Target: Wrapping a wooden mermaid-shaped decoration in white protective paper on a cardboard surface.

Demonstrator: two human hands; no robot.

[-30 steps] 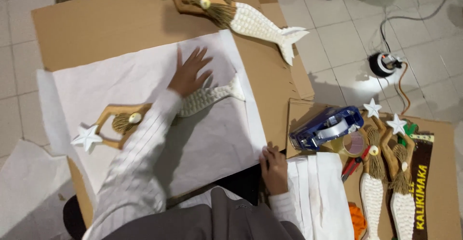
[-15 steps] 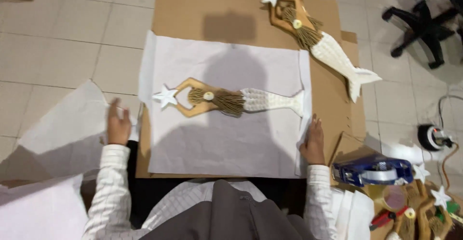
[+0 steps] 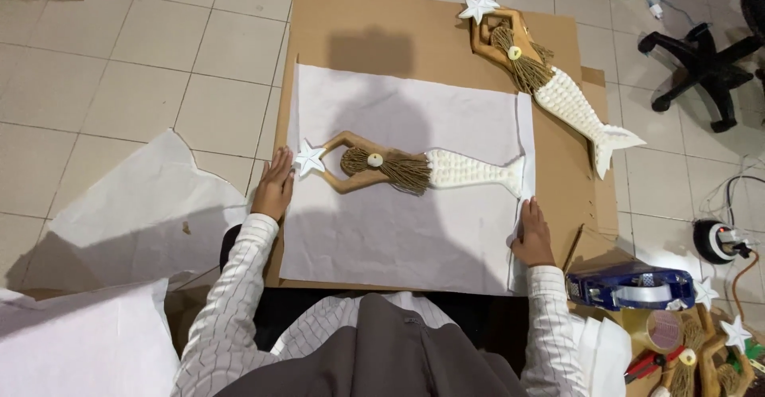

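— Left hand (image 3: 275, 183)?
— Open, flat on the left edge of the white paper sheet (image 3: 398, 229), fingertips just beside the white starfish (image 3: 308, 159) of the wooden mermaid (image 3: 414, 170).
— Right hand (image 3: 532, 233)?
— Open too, palm down on the sheet's right edge, near the tail end. Gripping nothing.
— Mermaid itself?
— Lying lengthwise across the sheet's middle, starfish to the left, tail to the right.
— Underneath?
— Flattened cardboard (image 3: 374, 22) on the tiled floor (image 3: 119, 54).
— Farther out?
— Second mermaid (image 3: 550, 78) on the cardboard's far right corner, slanted. Blue tape dispenser (image 3: 631, 287) beside the right sleeve. More loose paper (image 3: 135, 214) to the left.
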